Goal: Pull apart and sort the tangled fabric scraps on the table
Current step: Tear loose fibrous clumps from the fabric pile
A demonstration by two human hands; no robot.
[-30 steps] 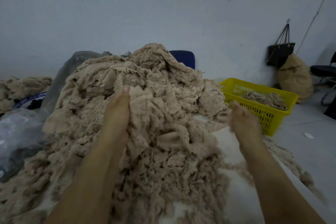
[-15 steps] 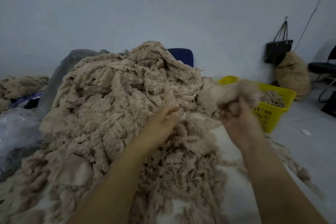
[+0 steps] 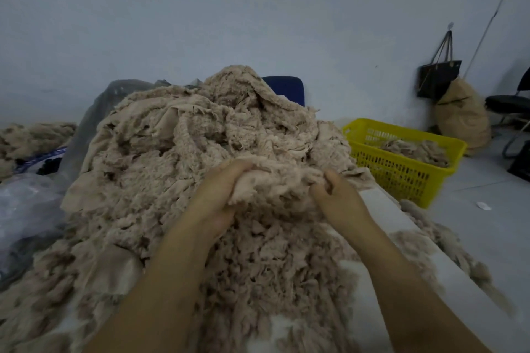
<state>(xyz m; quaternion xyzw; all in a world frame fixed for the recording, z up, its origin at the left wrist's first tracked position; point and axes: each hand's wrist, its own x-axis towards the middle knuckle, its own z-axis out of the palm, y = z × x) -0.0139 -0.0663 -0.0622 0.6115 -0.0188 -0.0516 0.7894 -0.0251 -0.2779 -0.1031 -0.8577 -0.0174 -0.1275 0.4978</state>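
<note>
- The fabric scraps [image 3: 183, 169] form one tall beige heap on the table [image 3: 384, 212], rising just beyond the hands and spreading down around both forearms.
- A clump [image 3: 281, 180] at the near face of the heap is what is being worked. It runs left to right between the two hands and is joined to the mass behind and below it.
- The left hand [image 3: 220, 195] has its fingers curled over the clump's left end. The right hand [image 3: 338, 195] pinches the right end with bent fingers. The two are near each other but not touching.
- The clump's long axis lies across the body, so the pull seems to call for the hands to draw sideways, away from one another. Neither is clearly nearer, as each sits at its own end.
- The material looks soft, fuzzy and frayed, with flatter smooth pieces mixed among shredded tufts. It will likely stretch and shed, and it could drag neighbouring strands along instead of parting cleanly.
- Sorting looks barely begun, since most of the heap is unsorted.
- A yellow basket [image 3: 401, 178] stands to the right, beyond the table's edge, with a small amount of similar scrap [image 3: 415, 149] inside. It is nearer the right hand and is a likely place for sorted pieces.
- Loose tufts trail off the table's right side toward the floor.
- Clear plastic sheeting [image 3: 25, 203] lies at the left of the heap.
</note>
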